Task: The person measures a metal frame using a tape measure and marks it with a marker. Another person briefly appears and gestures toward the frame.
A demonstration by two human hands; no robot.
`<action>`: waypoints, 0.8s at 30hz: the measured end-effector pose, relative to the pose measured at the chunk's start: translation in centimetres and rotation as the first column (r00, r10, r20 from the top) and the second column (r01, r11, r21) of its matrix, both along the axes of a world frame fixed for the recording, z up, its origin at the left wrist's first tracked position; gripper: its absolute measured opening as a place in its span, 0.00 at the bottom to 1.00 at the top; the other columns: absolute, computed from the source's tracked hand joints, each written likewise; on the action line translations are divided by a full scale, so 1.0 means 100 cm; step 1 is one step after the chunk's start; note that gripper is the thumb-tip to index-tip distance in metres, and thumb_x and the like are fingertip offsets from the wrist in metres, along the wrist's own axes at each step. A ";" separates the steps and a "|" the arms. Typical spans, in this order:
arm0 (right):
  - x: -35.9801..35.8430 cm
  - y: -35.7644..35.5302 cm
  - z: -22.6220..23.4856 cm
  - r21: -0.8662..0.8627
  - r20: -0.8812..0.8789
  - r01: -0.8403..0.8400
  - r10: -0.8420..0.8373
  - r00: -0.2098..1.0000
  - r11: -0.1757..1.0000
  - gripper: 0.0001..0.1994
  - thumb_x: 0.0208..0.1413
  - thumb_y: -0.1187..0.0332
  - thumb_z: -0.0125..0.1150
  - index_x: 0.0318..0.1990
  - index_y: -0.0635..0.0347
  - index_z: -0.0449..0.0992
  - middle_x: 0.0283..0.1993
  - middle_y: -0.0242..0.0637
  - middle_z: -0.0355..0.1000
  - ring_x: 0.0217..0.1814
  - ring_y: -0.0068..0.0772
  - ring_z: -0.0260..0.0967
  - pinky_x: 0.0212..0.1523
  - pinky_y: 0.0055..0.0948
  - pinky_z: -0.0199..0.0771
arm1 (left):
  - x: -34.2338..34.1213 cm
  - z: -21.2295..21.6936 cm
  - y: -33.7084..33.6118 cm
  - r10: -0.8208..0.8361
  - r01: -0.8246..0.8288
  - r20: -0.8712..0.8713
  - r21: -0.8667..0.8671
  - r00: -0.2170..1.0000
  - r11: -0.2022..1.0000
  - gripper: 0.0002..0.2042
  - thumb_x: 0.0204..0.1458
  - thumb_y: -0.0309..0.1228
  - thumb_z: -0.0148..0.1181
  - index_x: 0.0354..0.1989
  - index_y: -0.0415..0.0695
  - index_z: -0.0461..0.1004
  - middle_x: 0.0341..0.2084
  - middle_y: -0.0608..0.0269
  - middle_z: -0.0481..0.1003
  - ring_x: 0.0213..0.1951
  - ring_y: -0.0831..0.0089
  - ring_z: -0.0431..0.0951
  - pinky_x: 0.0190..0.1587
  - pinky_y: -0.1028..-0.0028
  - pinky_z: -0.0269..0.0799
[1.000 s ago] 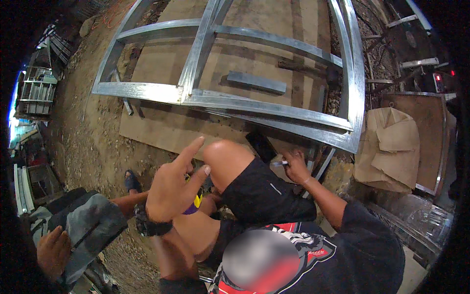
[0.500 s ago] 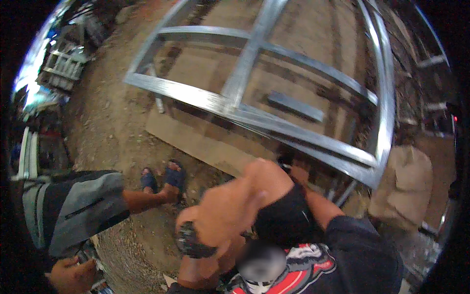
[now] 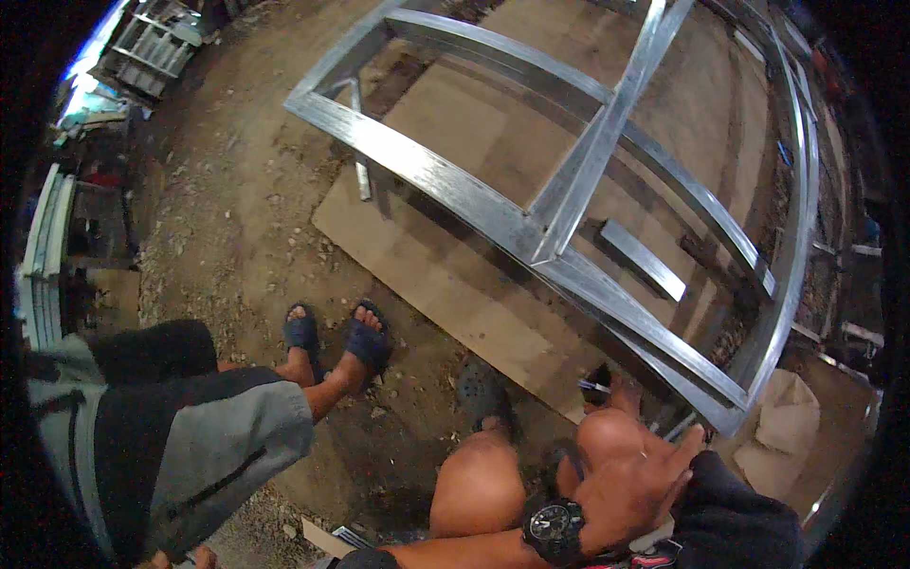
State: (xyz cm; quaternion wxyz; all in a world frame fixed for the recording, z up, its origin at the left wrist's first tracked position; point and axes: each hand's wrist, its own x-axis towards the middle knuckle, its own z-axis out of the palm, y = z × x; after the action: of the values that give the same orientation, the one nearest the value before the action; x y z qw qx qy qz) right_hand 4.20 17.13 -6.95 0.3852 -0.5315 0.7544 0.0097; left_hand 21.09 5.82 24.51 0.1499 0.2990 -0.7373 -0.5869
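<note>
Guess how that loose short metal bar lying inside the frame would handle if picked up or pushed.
The short metal bar looks like a straight, shiny channel offcut, so probably stiff and fairly light for its size. It lies flat on the plywood sheet, so it should slide rather than roll. Its smooth surface may be slippery, and its cut ends possibly sharp.

hand: my left hand (image 3: 633, 486), black watch (image 3: 555, 527) on its wrist, lies palm-down with fingers spread | contact: resting on the bent bare knee (image 3: 607, 438) of a crouching person in black shorts | place: lower right, just below the near corner of the metal frame (image 3: 531, 237)
</note>
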 end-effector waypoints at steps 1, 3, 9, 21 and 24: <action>-0.002 0.003 0.002 -0.006 -0.021 -0.001 0.001 1.000 1.000 0.39 0.41 0.48 0.76 0.56 0.69 0.75 0.45 0.58 0.80 0.50 0.59 0.79 0.58 0.51 0.77 | -0.004 -0.002 -0.001 0.088 -0.088 -0.006 0.008 0.996 0.996 0.29 0.63 0.41 0.62 0.72 0.48 0.67 0.30 0.52 0.82 0.27 0.52 0.84 0.25 0.59 0.78; 0.000 -0.010 0.010 -0.088 -0.054 0.000 -0.004 0.999 0.996 0.43 0.39 0.46 0.78 0.58 0.70 0.73 0.45 0.59 0.80 0.49 0.61 0.79 0.58 0.52 0.77 | -0.016 -0.011 -0.002 0.176 -0.176 -0.033 -0.003 0.984 0.984 0.21 0.61 0.39 0.65 0.61 0.47 0.76 0.28 0.54 0.82 0.29 0.53 0.84 0.29 0.57 0.79; 0.033 -0.102 0.094 -0.025 0.211 0.043 -0.037 0.977 0.999 0.47 0.37 0.45 0.80 0.60 0.69 0.70 0.48 0.61 0.78 0.51 0.66 0.76 0.54 0.55 0.76 | -0.031 -0.010 -0.020 0.179 -0.184 0.048 0.339 0.983 0.922 0.11 0.59 0.36 0.67 0.42 0.42 0.82 0.30 0.50 0.83 0.32 0.46 0.83 0.37 0.57 0.79; 0.024 -0.174 0.196 -0.315 0.239 0.272 -0.202 0.950 0.909 0.43 0.38 0.50 0.82 0.60 0.66 0.74 0.53 0.55 0.78 0.54 0.58 0.76 0.58 0.49 0.74 | -0.001 -0.068 -0.067 -0.099 0.306 -0.298 0.809 0.950 0.503 0.19 0.66 0.46 0.64 0.33 0.39 0.80 0.25 0.67 0.77 0.31 0.77 0.76 0.34 0.71 0.72; 0.013 -0.183 0.261 -0.232 0.276 0.443 -0.378 0.884 0.866 0.42 0.38 0.52 0.84 0.59 0.67 0.74 0.55 0.55 0.78 0.58 0.55 0.77 0.60 0.46 0.75 | 0.036 -0.078 -0.060 -0.041 0.214 -0.219 0.866 0.975 0.452 0.18 0.66 0.47 0.63 0.43 0.42 0.81 0.34 0.66 0.81 0.38 0.78 0.79 0.43 0.74 0.74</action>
State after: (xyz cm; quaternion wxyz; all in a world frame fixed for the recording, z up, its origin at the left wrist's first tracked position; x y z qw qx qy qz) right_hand 5.51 -1.13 19.19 0.3784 -0.4058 0.7960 -0.2419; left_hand 24.64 -0.17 16.70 -0.0104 0.2269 -0.3312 -0.9158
